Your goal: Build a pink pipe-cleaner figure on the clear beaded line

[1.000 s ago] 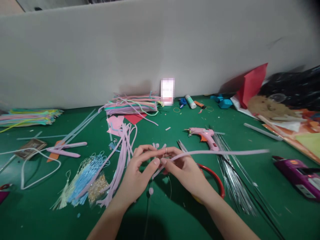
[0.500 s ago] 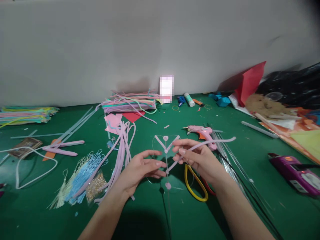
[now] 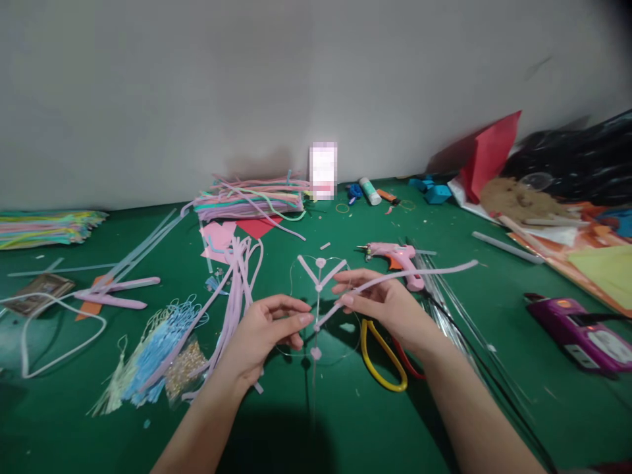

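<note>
A thin wire frame (image 3: 316, 293) with short pink pipe-cleaner arms and small pink beads stands upright between my hands above the green table (image 3: 345, 421). My left hand (image 3: 266, 332) pinches the frame near its middle, fingers curled. My right hand (image 3: 380, 303) grips a long lilac pipe cleaner (image 3: 419, 273) whose near end meets the frame and whose far end sticks out to the right.
A pink glue gun (image 3: 395, 253) lies behind my right hand, yellow and red scissors (image 3: 382, 355) under it, silver wires (image 3: 459, 309) to its right. Lilac pipe cleaners (image 3: 232, 296), blue tassels (image 3: 153, 349), a stacked bundle (image 3: 247, 201) sit left. A purple device (image 3: 577, 329) lies far right.
The hands have drawn apart and lifted, showing the wire frame upright between them. The long pipe cleaner has swung up to the right. The scissors under the right hand now show.
</note>
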A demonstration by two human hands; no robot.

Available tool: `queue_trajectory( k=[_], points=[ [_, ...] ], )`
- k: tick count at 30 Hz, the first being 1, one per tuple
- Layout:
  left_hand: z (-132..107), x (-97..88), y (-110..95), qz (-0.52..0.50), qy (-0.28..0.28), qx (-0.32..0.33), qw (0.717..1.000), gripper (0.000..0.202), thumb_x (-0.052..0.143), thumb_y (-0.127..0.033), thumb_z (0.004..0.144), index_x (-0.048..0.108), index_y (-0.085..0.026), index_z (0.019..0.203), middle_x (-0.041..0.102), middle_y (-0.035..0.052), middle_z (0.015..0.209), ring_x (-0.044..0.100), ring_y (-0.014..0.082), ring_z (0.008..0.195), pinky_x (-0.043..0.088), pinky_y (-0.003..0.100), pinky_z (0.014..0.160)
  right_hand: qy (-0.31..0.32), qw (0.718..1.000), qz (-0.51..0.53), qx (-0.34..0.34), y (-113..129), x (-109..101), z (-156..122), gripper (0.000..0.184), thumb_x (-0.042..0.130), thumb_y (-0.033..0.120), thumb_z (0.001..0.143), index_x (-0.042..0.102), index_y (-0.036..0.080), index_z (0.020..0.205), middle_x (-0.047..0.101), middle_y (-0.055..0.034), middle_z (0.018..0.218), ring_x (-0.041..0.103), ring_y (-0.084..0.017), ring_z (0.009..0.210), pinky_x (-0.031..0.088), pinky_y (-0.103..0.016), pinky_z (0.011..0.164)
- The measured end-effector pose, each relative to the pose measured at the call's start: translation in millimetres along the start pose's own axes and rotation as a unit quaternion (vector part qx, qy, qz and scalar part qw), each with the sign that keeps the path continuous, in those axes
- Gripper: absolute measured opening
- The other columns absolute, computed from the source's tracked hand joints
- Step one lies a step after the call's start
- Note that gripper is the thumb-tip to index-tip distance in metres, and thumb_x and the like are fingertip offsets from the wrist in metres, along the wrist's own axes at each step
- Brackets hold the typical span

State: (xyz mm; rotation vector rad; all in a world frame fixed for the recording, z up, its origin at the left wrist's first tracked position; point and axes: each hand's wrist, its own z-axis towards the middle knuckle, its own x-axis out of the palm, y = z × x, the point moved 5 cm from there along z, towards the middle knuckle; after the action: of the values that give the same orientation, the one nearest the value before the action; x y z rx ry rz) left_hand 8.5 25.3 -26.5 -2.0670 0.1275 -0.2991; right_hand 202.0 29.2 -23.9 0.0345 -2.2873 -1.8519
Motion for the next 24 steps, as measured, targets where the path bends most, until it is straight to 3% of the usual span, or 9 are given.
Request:
queue_trajectory(
  k=[8,12,13,15,17,18,19,21,24],
  points=[
    [0.4,-5.1,-5.0,0.032,-0.027,0.023,0.999,0.025,0.080,-0.030,0.067,0.070,-0.016,0.085,0.065,0.0005,0.073,0.060,0.0085,0.054,0.048,0.019,0.052,0.022,0.998,-0.037,0.035,-7.0,5.1,1.7,0.027,0.073,0.040,0.075,0.068,0.015,0.082,0.072,-0.0044,0.077,0.069,-0.014,0.071,0.054,-0.026,0.065],
    [-2.8,-14.6,-17.3,0.112,-0.117,0.116,0.980,0.045,0.067,-0.044,0.079,0.061,-0.020,0.115,0.065,0.0119,0.113,0.066,0.0219,0.090,0.055,0.031,0.069,0.016,0.999,-0.027,0.026,-5.5,4.0,1.0,0.026,0.073,0.042,0.075,0.069,0.017,0.080,0.072,-0.0035,0.076,0.069,-0.015,0.071,0.054,-0.026,0.065],
    [-5.3,-19.5,-22.7,0.158,-0.167,0.161,0.960,0.047,0.064,-0.045,0.081,0.058,-0.022,0.121,0.060,0.0128,0.123,0.065,0.0237,0.096,0.054,0.034,0.072,0.015,0.999,-0.021,0.026,-5.5,3.7,0.8,0.026,0.073,0.042,0.074,0.069,0.017,0.081,0.072,-0.0035,0.076,0.069,-0.015,0.071,0.054,-0.026,0.065],
    [-15.4,-28.7,-35.8,0.270,-0.281,0.263,0.882,0.038,0.064,-0.041,0.082,0.061,-0.024,0.116,0.054,0.0119,0.132,0.060,0.0267,0.106,0.051,0.040,0.083,0.015,1.000,-0.011,0.025,-5.6,3.4,0.4,0.027,0.074,0.042,0.074,0.069,0.016,0.081,0.072,-0.0036,0.076,0.069,-0.015,0.071,0.054,-0.026,0.064],
    [-29.3,-34.9,-48.7,0.371,-0.366,0.351,0.778,0.013,0.067,-0.035,0.080,0.068,-0.023,0.087,0.057,0.0091,0.127,0.050,0.0312,0.121,0.037,0.048,0.101,0.018,1.000,-0.002,0.023,-5.4,3.4,-0.4,0.027,0.074,0.041,0.074,0.069,0.016,0.081,0.072,-0.0038,0.076,0.069,-0.015,0.070,0.054,-0.026,0.064],
    [-34.7,-38.4,-53.9,0.407,-0.384,0.374,0.739,0.013,0.069,-0.033,0.079,0.066,-0.023,0.071,0.061,0.0072,0.120,0.042,0.0333,0.128,0.027,0.052,0.108,0.020,1.000,0.002,0.021,-5.0,3.4,-1.1,0.026,0.074,0.041,0.075,0.069,0.016,0.081,0.073,-0.0039,0.076,0.069,-0.014,0.070,0.054,-0.025,0.064],
    [-39.3,-44.1,-58.7,0.429,-0.396,0.385,0.715,0.021,0.069,-0.031,0.078,0.062,-0.023,0.061,0.065,0.0054,0.112,0.033,0.0352,0.135,0.018,0.054,0.111,0.021,1.000,0.005,0.020,-4.5,3.3,-1.8,0.026,0.074,0.041,0.075,0.069,0.016,0.081,0.073,-0.0040,0.076,0.069,-0.014,0.070,0.054,-0.025,0.063],
    [-46.1,-61.4,-67.8,0.441,-0.412,0.377,0.703,0.025,0.061,-0.030,0.085,0.061,-0.024,0.061,0.068,0.0026,0.106,0.035,0.0341,0.134,0.013,0.056,0.111,0.023,1.000,0.007,0.019,-2.7,3.0,-3.5,0.025,0.073,0.040,0.076,0.069,0.016,0.081,0.073,-0.0041,0.076,0.070,-0.014,0.070,0.055,-0.025,0.063],
    [-62.7,-89.6,-80.4,0.383,-0.514,0.368,0.673,0.013,0.062,-0.029,0.083,0.061,-0.021,0.073,0.052,0.0021,0.135,0.042,0.0341,0.128,0.026,0.049,0.108,0.020,1.000,0.008,0.018,0.7,2.0,-5.4,0.025,0.074,0.040,0.075,0.069,0.016,0.080,0.073,-0.0040,0.075,0.070,-0.014,0.069,0.055,-0.025,0.062]
  ],
)
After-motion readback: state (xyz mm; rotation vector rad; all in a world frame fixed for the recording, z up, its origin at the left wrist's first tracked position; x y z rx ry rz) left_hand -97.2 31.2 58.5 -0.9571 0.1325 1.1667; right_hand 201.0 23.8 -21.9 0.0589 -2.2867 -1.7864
